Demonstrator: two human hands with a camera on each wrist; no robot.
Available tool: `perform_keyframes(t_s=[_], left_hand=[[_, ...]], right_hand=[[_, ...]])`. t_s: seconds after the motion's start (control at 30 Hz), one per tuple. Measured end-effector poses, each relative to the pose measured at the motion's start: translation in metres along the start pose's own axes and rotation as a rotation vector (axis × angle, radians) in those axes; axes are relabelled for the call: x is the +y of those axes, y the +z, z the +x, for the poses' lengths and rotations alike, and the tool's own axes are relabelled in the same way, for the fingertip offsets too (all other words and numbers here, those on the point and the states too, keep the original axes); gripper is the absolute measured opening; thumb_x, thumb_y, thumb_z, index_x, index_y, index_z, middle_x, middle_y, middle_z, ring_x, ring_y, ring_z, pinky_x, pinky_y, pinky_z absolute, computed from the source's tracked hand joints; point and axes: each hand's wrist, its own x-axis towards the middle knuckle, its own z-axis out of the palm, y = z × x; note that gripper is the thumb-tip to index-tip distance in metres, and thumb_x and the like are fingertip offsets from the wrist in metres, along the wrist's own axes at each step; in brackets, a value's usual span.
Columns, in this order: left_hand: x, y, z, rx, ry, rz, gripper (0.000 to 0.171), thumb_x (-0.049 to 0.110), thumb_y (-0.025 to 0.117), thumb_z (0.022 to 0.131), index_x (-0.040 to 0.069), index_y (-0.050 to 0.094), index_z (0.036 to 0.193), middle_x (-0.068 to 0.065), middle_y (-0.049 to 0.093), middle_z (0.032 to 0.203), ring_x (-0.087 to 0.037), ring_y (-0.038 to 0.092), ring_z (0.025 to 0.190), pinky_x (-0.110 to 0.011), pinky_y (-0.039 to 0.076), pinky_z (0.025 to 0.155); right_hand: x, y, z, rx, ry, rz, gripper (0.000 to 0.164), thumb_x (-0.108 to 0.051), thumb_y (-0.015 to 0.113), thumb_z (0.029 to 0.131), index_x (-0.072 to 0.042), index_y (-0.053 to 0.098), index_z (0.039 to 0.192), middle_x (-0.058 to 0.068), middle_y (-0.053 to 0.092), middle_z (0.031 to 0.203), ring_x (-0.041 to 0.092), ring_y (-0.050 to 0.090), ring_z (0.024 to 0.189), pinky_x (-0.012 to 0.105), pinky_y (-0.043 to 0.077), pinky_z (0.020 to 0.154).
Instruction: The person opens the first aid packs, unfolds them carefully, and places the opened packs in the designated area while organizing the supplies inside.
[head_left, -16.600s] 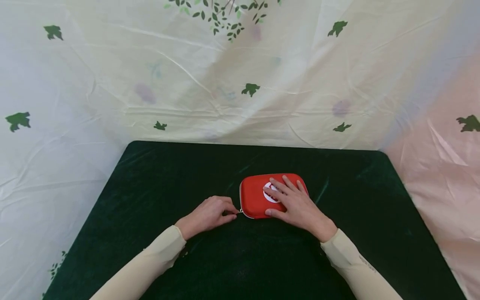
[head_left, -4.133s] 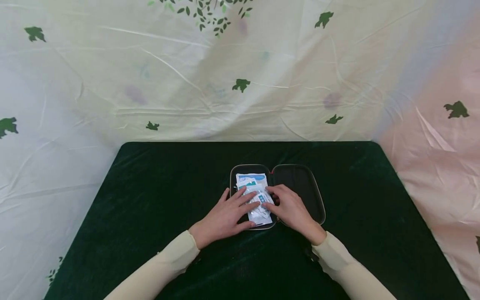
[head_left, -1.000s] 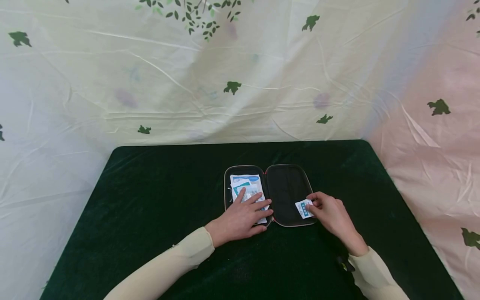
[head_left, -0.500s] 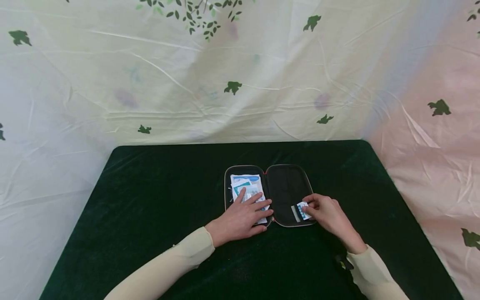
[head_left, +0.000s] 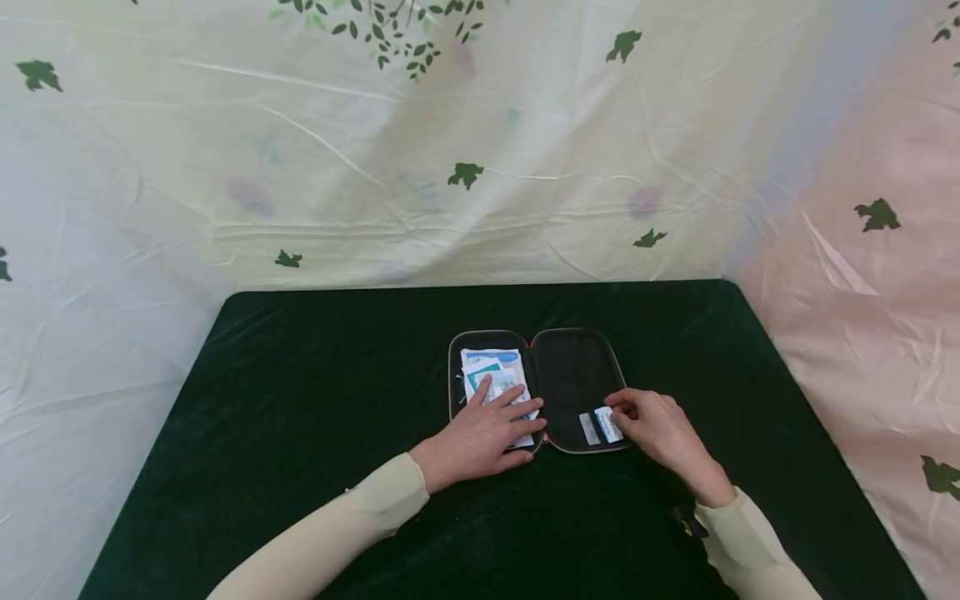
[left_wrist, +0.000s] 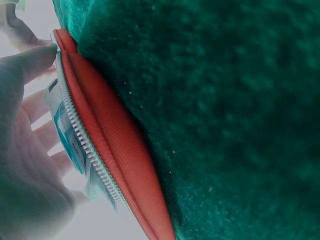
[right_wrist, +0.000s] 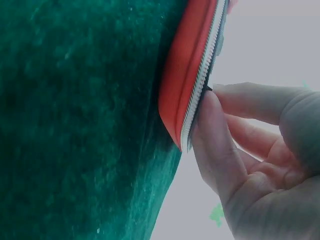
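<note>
A red zip case point(left_wrist: 117, 135) lies open on the table, its black-lined lid half point(head_left: 570, 367) at the right. White-and-blue packets point(head_left: 487, 360) fill the left half. My left hand point(head_left: 480, 437) rests on them, fingers spread, partly covering them. In the left wrist view my left thumb point(left_wrist: 37, 60) touches the zipped rim. My right hand point(head_left: 660, 425) pinches the right edge of a small white-and-blue sachet point(head_left: 609, 423) in the lid half. A dark band seems to cross it, with a pale strip point(head_left: 589, 429) showing on its left. In the right wrist view the sachet is hidden.
A dark green velvet cloth point(head_left: 337, 358) covers the table. White and pink curtains point(head_left: 375, 192) with green leaf and bird shapes hang behind and at the sides. Silver zip teeth point(right_wrist: 202, 75) edge the case.
Earlier the case was closed; it now lies open. My right hand carried the sachet from the left half to the lid, where a pale strip now shows wider at its left. My left hand stays still.
</note>
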Motion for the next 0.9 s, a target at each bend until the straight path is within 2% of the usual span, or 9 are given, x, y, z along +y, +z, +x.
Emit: perform_keyframes(t_s=[0.27, 0.6, 0.9], left_hand=[[0.000, 0.001, 0.001, 0.000, -0.002, -0.007, 0.056, 0.052, 0.055, 0.105, 0.029, 0.049, 0.155, 0.002, 0.032, 0.168, -0.026, 0.019, 0.157, -0.066, 0.010, 0.122], [0.000, 0.001, 0.001, 0.008, 0.006, -0.001, 0.056, 0.052, 0.055, 0.104, 0.029, 0.049, 0.155, 0.002, 0.032, 0.168, -0.026, 0.019, 0.157, -0.066, 0.009, 0.122], [0.000, 0.001, 0.001, 0.000, 0.003, 0.002, 0.057, 0.053, 0.055, 0.104, 0.029, 0.048, 0.156, 0.002, 0.031, 0.168, -0.026, 0.018, 0.157, -0.066, 0.009, 0.122]], right_hand=[[-0.003, 0.009, 0.005, -0.029, 0.002, 0.012, 0.023, -0.008, 0.066, 0.097, -0.002, 0.070, 0.119, 0.009, 0.069, 0.102, 0.014, 0.064, 0.083, 0.034, 0.052, 0.071], [-0.004, 0.013, 0.006, -0.021, 0.009, 0.038, 0.021, -0.009, 0.067, 0.097, -0.002, 0.070, 0.117, 0.008, 0.068, 0.101, 0.013, 0.063, 0.082, 0.033, 0.052, 0.069], [-0.004, 0.015, 0.008, -0.047, 0.030, 0.060, 0.023, -0.013, 0.063, 0.100, -0.003, 0.070, 0.120, 0.007, 0.066, 0.099, 0.015, 0.058, 0.071, 0.030, 0.048, 0.061]])
